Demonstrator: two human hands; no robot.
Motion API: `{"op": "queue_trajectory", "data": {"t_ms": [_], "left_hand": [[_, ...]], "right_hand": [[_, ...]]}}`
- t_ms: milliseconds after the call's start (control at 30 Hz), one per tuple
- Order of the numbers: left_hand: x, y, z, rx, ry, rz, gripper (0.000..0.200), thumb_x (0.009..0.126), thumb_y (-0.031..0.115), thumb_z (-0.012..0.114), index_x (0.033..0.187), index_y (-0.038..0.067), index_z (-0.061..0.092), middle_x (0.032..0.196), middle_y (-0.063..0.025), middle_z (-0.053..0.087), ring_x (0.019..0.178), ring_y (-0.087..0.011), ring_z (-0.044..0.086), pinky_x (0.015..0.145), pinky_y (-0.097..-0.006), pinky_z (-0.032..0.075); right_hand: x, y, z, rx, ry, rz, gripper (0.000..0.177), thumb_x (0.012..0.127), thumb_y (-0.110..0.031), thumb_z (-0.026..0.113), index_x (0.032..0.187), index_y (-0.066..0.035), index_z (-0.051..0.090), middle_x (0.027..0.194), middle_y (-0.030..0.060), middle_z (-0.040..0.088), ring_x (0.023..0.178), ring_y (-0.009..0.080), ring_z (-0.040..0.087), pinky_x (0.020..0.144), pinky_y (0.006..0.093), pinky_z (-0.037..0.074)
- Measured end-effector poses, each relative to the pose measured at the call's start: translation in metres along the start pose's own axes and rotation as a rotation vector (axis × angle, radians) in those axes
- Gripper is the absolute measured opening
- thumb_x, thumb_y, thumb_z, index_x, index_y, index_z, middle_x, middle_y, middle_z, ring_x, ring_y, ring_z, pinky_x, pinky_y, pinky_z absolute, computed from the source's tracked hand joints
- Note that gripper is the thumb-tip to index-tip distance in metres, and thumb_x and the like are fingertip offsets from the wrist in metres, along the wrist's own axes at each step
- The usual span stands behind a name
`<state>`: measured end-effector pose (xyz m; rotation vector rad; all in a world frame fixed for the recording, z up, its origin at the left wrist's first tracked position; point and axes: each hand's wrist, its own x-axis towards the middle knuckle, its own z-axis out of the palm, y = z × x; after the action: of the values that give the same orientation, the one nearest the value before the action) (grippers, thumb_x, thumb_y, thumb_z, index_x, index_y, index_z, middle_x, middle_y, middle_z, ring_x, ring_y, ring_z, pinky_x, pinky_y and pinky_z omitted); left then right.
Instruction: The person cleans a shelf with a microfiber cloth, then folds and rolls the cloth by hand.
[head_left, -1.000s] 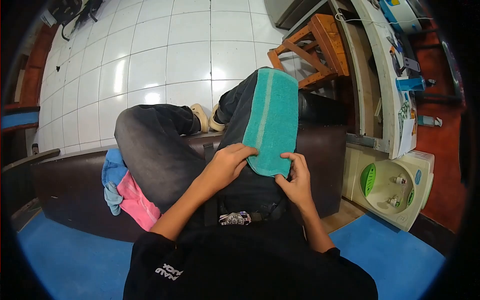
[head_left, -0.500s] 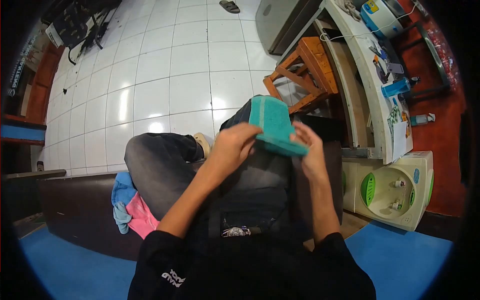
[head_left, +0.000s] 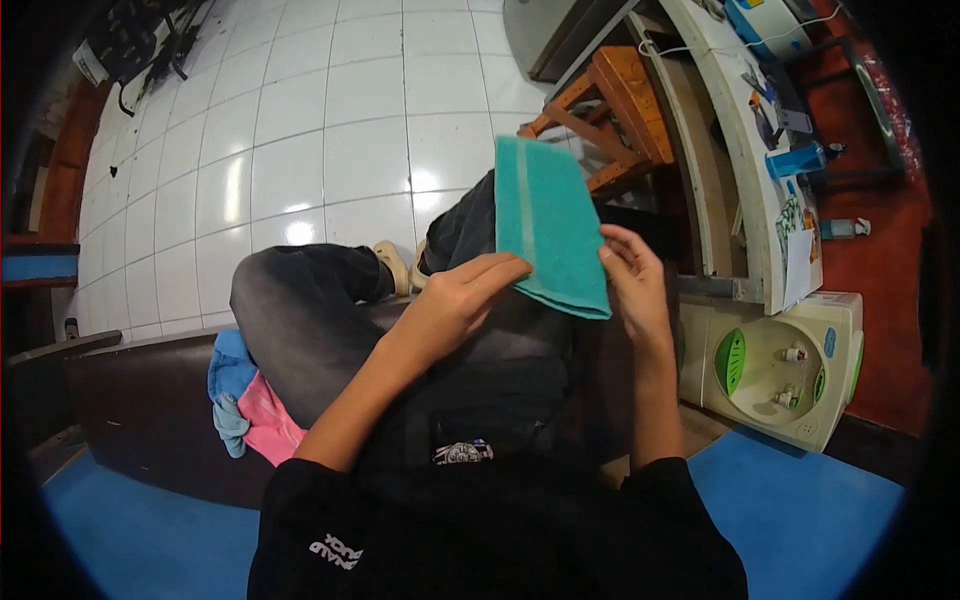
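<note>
A folded teal towel (head_left: 550,215) with a pale stripe lies over my raised knee, its near edge showing stacked layers. My left hand (head_left: 468,295) pinches the towel's near left corner, fingers pressed together. On the opposite side, my right hand (head_left: 637,280) grips the right edge between thumb and fingers. To the left of my leg, a pink cloth (head_left: 268,415), a blue cloth (head_left: 230,365) and a light blue cloth (head_left: 230,428) lie crumpled together on the dark bench.
The dark brown bench (head_left: 140,425) runs beneath me. A wooden stool (head_left: 630,110) stands ahead on the right, beside a cluttered white desk (head_left: 735,110). A cream water dispenser (head_left: 775,370) with green parts is at the right. White tiles (head_left: 365,140) cover the floor.
The towel's near part, folded up and blurred before, now lies flatter, and the towel shows longer. My right hand has settled on its right edge. The view has shifted slightly.
</note>
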<state>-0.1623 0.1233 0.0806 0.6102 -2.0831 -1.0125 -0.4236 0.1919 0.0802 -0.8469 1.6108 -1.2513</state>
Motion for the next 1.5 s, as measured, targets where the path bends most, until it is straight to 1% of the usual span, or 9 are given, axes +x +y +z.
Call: {"op": "queue_trajectory", "data": {"t_ms": [33, 133, 167, 267, 567, 967, 1133, 1267, 1500], "left_hand": [[-0.012, -0.009, 0.006, -0.009, -0.007, -0.014, 0.035, 0.082, -0.001, 0.067, 0.116, 0.005, 0.062, 0.11, -0.0121, 0.067, 0.098, -0.0298, 0.068, 0.082, -0.0345, 0.057], [-0.038, -0.026, 0.017, -0.06, -0.157, -0.171, 0.029, 0.083, 0.003, 0.069, 0.111, 0.004, 0.062, 0.11, -0.0137, 0.068, 0.099, -0.0307, 0.068, 0.083, -0.035, 0.056], [-0.042, -0.028, 0.018, -0.067, -0.164, -0.185, 0.029, 0.083, 0.003, 0.069, 0.111, 0.004, 0.062, 0.11, -0.0137, 0.068, 0.099, -0.0307, 0.068, 0.083, -0.035, 0.056], [-0.044, -0.03, 0.019, -0.058, -0.136, -0.069, 0.02, 0.083, 0.003, 0.066, 0.103, 0.002, 0.062, 0.105, -0.0143, 0.066, 0.093, -0.0335, 0.066, 0.076, -0.0397, 0.055], [-0.041, -0.023, 0.024, -0.068, 0.016, -0.2, 0.017, 0.084, 0.003, 0.069, 0.1, 0.002, 0.066, 0.094, -0.012, 0.066, 0.083, -0.0282, 0.066, 0.072, -0.035, 0.053], [-0.054, -0.029, 0.03, -0.017, -0.013, -0.209, 0.015, 0.084, 0.005, 0.067, 0.098, 0.001, 0.062, 0.094, -0.0124, 0.064, 0.086, -0.0311, 0.064, 0.073, -0.0381, 0.051], [-0.057, -0.034, 0.031, 0.028, -0.095, -0.011, 0.022, 0.082, 0.008, 0.069, 0.102, 0.003, 0.062, 0.099, -0.0106, 0.062, 0.089, -0.0295, 0.063, 0.075, -0.038, 0.051], [-0.058, -0.044, 0.026, 0.044, -0.117, 0.008, 0.021, 0.082, 0.005, 0.068, 0.102, 0.002, 0.063, 0.096, -0.0115, 0.062, 0.087, -0.0299, 0.063, 0.074, -0.0378, 0.051], [-0.059, -0.033, 0.019, -0.12, -0.169, -0.155, 0.013, 0.085, 0.005, 0.066, 0.097, 0.0, 0.066, 0.088, -0.0141, 0.063, 0.081, -0.0323, 0.063, 0.072, -0.0387, 0.051]], "right_hand": [[-0.008, 0.009, 0.001, -0.097, 0.026, 0.079, 0.029, 0.091, -0.006, 0.064, 0.12, -0.001, 0.061, 0.107, 0.0057, 0.063, 0.096, 0.0117, 0.059, 0.082, 0.0244, 0.048], [-0.037, 0.027, 0.016, -0.45, 0.169, -0.223, 0.026, 0.084, -0.009, 0.073, 0.108, -0.002, 0.065, 0.105, 0.0069, 0.063, 0.091, 0.0142, 0.061, 0.074, 0.0268, 0.049], [-0.047, 0.019, 0.021, -0.451, 0.165, -0.207, 0.026, 0.084, -0.009, 0.073, 0.108, -0.002, 0.065, 0.105, 0.0069, 0.063, 0.091, 0.0142, 0.061, 0.074, 0.0268, 0.049], [-0.069, 0.014, 0.031, -0.688, -0.105, -0.467, 0.039, 0.067, -0.013, 0.086, 0.098, -0.003, 0.065, 0.102, 0.0114, 0.062, 0.092, 0.0269, 0.06, 0.076, 0.0343, 0.05], [-0.077, 0.037, 0.039, -0.803, -0.051, -0.567, 0.026, 0.073, 0.001, 0.077, 0.096, -0.001, 0.066, 0.094, 0.0109, 0.06, 0.089, 0.0272, 0.059, 0.076, 0.036, 0.049], [-0.084, 0.048, 0.02, -0.834, -0.051, -0.517, 0.021, 0.079, 0.005, 0.07, 0.099, -0.001, 0.066, 0.096, 0.012, 0.061, 0.086, 0.0279, 0.06, 0.073, 0.0367, 0.049], [-0.085, 0.045, 0.01, -0.786, -0.074, -0.455, 0.021, 0.08, 0.005, 0.069, 0.099, -0.001, 0.066, 0.095, 0.0116, 0.061, 0.082, 0.0264, 0.06, 0.072, 0.0357, 0.049], [-0.083, 0.04, 0.004, -0.812, -0.154, -0.479, 0.02, 0.079, 0.005, 0.07, 0.098, -0.001, 0.067, 0.094, 0.0111, 0.061, 0.082, 0.0262, 0.06, 0.071, 0.0346, 0.048], [-0.085, 0.033, 0.003, -0.673, -0.268, -0.333, 0.014, 0.084, 0.003, 0.067, 0.097, 0.001, 0.066, 0.091, 0.0111, 0.063, 0.081, 0.0244, 0.06, 0.071, 0.0332, 0.048]]}}
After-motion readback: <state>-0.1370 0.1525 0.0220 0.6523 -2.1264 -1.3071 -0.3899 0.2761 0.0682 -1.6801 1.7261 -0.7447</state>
